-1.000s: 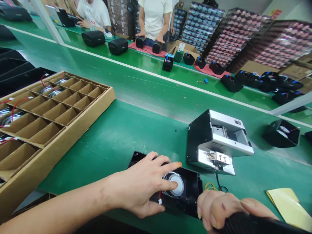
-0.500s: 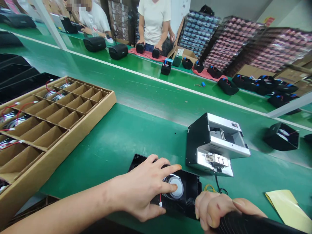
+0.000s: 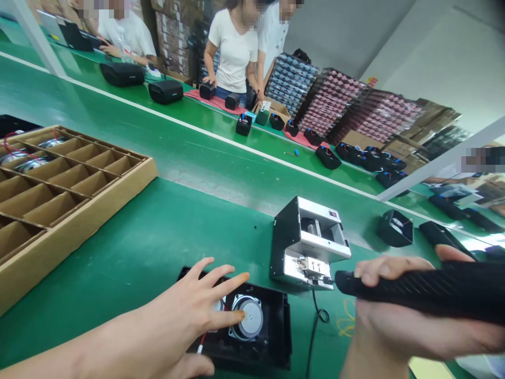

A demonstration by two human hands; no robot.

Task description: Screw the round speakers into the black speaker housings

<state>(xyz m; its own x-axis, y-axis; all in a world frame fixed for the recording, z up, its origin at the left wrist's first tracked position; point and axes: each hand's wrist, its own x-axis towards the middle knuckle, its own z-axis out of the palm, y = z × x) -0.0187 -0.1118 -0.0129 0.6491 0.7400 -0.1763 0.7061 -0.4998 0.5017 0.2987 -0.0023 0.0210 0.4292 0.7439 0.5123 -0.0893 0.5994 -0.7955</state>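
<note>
My left hand (image 3: 201, 310) lies spread over a black plastic speaker housing (image 3: 274, 342), one fingertip touching the round back of a speaker driver (image 3: 250, 318) set in it. A second driver is partly hidden under that hand, and a red wire with a white plug shows by the thumb. My right hand (image 3: 394, 305) is wrapped round a black electric screwdriver (image 3: 426, 289) with a ribbed grip. The tool's front end points left, close to the outlet of a silver and black screw feeder (image 3: 311, 247); whether they touch I cannot tell.
To the left stands a divided cardboard tray (image 3: 79, 231) holding several drivers. A black cable (image 3: 313, 326) and yellow wire (image 3: 345, 321) lie right of the housing. Across the green conveyor (image 3: 189, 152) are black speaker housings (image 3: 165, 91) and several people.
My right hand has lifted the screwdriver from the housing's right end up and right towards the screw feeder. My left hand stays on the housing. The whole view has shifted.
</note>
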